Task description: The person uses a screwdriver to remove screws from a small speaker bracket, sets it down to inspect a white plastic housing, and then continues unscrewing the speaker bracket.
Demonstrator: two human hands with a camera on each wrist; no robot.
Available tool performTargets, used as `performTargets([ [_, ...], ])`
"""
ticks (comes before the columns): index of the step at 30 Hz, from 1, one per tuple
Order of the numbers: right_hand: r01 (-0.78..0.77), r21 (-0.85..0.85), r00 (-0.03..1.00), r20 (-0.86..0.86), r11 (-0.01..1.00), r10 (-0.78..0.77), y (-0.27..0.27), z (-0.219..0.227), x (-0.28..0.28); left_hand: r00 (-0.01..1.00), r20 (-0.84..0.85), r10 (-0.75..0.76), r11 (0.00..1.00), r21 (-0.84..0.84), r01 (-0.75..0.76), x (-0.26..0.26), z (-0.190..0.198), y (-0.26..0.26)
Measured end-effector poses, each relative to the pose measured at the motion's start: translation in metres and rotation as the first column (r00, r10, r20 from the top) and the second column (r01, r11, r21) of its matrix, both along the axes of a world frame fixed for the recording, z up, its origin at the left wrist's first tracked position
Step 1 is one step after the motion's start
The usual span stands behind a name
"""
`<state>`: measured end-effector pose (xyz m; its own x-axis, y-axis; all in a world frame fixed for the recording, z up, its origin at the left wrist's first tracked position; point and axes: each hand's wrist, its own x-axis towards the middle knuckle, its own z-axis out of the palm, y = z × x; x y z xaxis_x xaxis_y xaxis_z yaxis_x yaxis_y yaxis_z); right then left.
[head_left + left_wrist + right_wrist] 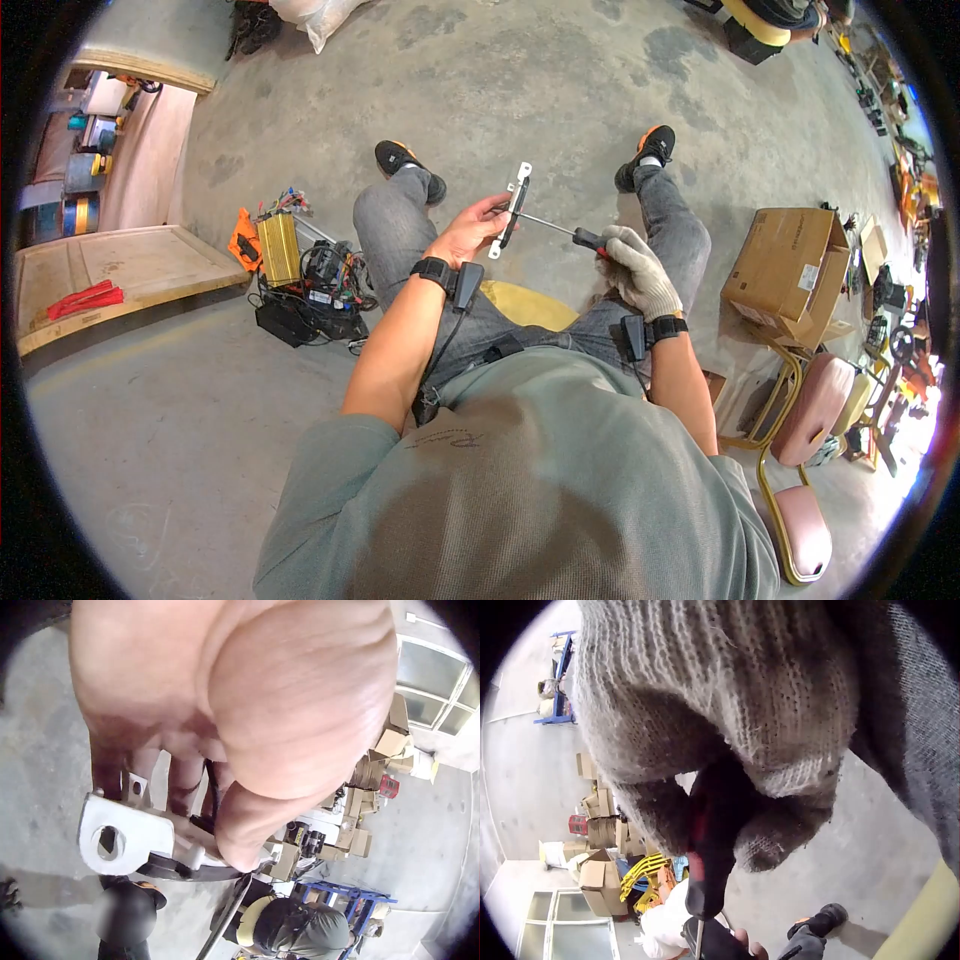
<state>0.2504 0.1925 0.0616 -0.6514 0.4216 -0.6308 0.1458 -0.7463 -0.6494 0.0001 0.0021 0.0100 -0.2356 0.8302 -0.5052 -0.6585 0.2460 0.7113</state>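
Observation:
My bare left hand (464, 236) holds a narrow bracket-like part (515, 212), with white tabs at its ends and a black strip along it. In the left wrist view, one white tab (135, 838) with a hole stands nearest the camera, and the thumb presses on the part's side. A knitted glove covers my right hand (642, 272), whose fingers grip the black and red handle of a screwdriver (590, 241). The thin metal shaft reaches left, its tip right at the black strip. Within the right wrist view the glove hides much of the handle (709, 847).
Left of my legs sits a gold metal box (281, 250) among tangled wires, near a low wooden board (150, 275) bearing a red cloth (86, 299). To the right are a cardboard box (780, 265) and a pink-cushioned chair (815, 410). Beneath me shows a yellow seat (525, 302).

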Motion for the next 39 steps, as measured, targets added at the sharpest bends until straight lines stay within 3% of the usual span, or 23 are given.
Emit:
performTargets([
  [4,-0.104,-0.188,0.987,0.104,0.977,0.125,0.016,-0.008,0.009,1.000,-0.013,-0.009,0.999,-0.040,0.009,0.000,0.000,0.001],
  [6,-0.238,-0.214,0.971,-0.068,0.947,0.229,0.023,-0.005,0.012,1.000,-0.005,0.016,0.999,-0.028,-0.016,0.000,0.001,0.001],
  [7,-0.238,-0.214,0.971,-0.068,0.947,0.229,0.018,-0.005,0.009,1.000,-0.001,0.002,1.000,-0.025,-0.002,-0.001,0.001,0.000],
  [9,0.003,0.024,0.999,-0.048,1.000,-0.002,0.001,-0.002,0.001,1.000,0.004,-0.012,1.000,-0.020,0.012,-0.001,0.001,0.000],
  [12,0.111,0.044,0.988,0.100,0.993,-0.115,-0.006,0.011,-0.010,1.000,-0.003,-0.018,0.999,-0.044,0.018,-0.001,0.000,0.000],
  [13,0.111,0.043,0.988,0.101,0.993,-0.115,-0.004,0.010,-0.008,1.000,0.009,-0.022,0.999,-0.040,0.022,-0.001,-0.001,0.000],
  [15,-0.094,-0.124,0.985,0.129,0.988,0.110,0.007,0.005,-0.001,0.999,0.021,-0.026,0.999,-0.036,0.027,-0.001,0.001,0.000],
  [16,-0.094,-0.125,0.986,0.128,0.988,0.110,0.012,0.002,0.003,0.999,0.040,-0.013,0.999,-0.034,0.014,0.000,0.004,0.000],
  [18,-0.198,-0.177,0.980,0.000,0.964,0.201,0.019,0.002,0.007,0.998,0.059,0.002,0.999,-0.033,0.000,0.000,0.007,0.001],
  [19,-0.197,-0.178,0.980,0.001,0.964,0.201,0.015,0.002,0.006,0.999,0.050,-0.002,0.999,-0.038,0.004,0.000,0.008,0.000],
  [21,-0.005,0.021,1.000,-0.024,1.000,0.005,0.003,0.002,-0.001,0.999,0.043,-0.007,0.999,-0.042,0.009,0.001,0.008,0.001],
  [24,0.105,0.026,0.993,0.049,0.994,-0.106,-0.003,0.011,-0.007,0.999,0.036,-0.010,0.999,-0.046,0.012,0.001,0.009,0.001],
  [25,0.105,0.026,0.993,0.049,0.994,-0.106,0.001,0.006,-0.004,0.999,0.033,-0.009,0.998,-0.054,0.010,0.002,0.010,0.001],
  [27,-0.139,-0.148,0.987,0.065,0.979,0.150,0.012,-0.002,0.003,1.000,0.030,-0.008,0.998,-0.063,0.010,0.002,0.011,0.001],
  [31,-0.145,-0.116,0.988,0.034,0.983,0.149,0.011,0.003,0.003,1.000,0.025,0.008,0.998,-0.059,-0.007,0.001,0.013,0.001],
  [33,0.043,0.037,0.998,0.041,0.998,-0.044,0.000,0.006,-0.005,1.000,0.028,0.001,0.999,-0.053,0.000,0.001,0.011,0.001],
  [37,0.062,0.008,0.997,0.034,0.998,-0.063,0.002,0.005,-0.003,1.000,0.017,-0.018,0.998,-0.067,0.019,0.001,0.010,0.001],
  [39,-0.176,-0.143,0.976,0.104,0.974,0.192,0.015,-0.005,0.004,1.000,0.009,-0.026,0.996,-0.086,0.027,0.001,0.009,0.002],
])
